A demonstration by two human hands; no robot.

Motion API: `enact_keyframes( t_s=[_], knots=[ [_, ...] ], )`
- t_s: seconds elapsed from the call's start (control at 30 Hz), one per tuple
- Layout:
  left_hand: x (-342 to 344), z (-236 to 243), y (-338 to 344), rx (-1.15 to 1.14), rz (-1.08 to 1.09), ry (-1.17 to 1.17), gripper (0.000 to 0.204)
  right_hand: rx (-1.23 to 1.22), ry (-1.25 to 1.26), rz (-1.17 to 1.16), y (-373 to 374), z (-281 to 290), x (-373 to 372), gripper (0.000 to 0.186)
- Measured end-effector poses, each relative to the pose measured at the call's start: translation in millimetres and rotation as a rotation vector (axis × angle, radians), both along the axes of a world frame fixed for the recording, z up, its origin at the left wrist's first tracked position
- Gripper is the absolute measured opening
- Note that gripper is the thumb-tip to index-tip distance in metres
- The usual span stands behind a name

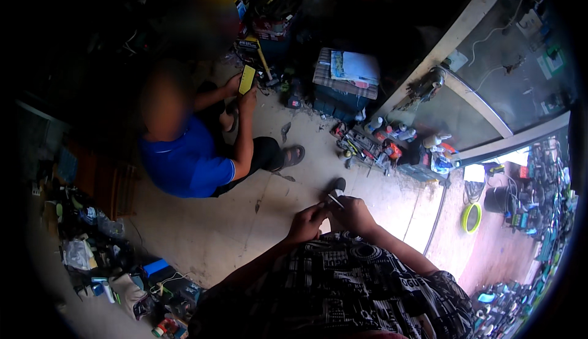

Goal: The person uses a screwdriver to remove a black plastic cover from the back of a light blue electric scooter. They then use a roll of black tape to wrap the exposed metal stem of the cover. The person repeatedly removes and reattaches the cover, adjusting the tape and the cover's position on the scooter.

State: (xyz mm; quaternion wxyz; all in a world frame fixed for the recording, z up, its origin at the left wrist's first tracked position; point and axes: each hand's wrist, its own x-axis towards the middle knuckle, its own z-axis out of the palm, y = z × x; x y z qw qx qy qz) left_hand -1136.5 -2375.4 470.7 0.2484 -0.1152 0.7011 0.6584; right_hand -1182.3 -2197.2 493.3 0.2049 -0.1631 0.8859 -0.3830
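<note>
My hands meet in front of my patterned black-and-white shirt point(349, 278). A slim, pale rod-like thing point(335, 200) sticks out from the fingers of my right hand point(355, 215), pointing up and to the left; its exact kind is too small to tell. Beside it, the curled fingers of my left hand point(306, 224) nearly touch the right. Whatever the left fingers may pinch is hidden. The dark tip of a shoe point(336, 183) shows just beyond my hands.
A seated person in a blue shirt point(190, 164) holds a yellow phone-like device point(247, 80). A dark box point(340, 103) carries a cloth and papers. Tools and bottles point(370, 146) lie by the glass door point(453, 106). A neon-yellow ring point(471, 218) lies outside. Clutter point(131, 290) fills the lower left.
</note>
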Motion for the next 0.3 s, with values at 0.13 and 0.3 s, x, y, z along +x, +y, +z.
enact_keyframes(
  t_s=[0.13,0.3],
  knots=[
    [-47.5,2.3,12.7,-0.125,0.025,0.079,0.031,-0.033,0.095,-0.045,1.6,-9.4,-45.5,0.016],
    [-109.7,-22.9,32.2,-0.249,0.108,0.022,0.043,0.033,0.072,-0.111,8.2,-4.6,-111.9,0.020]
  ],
)
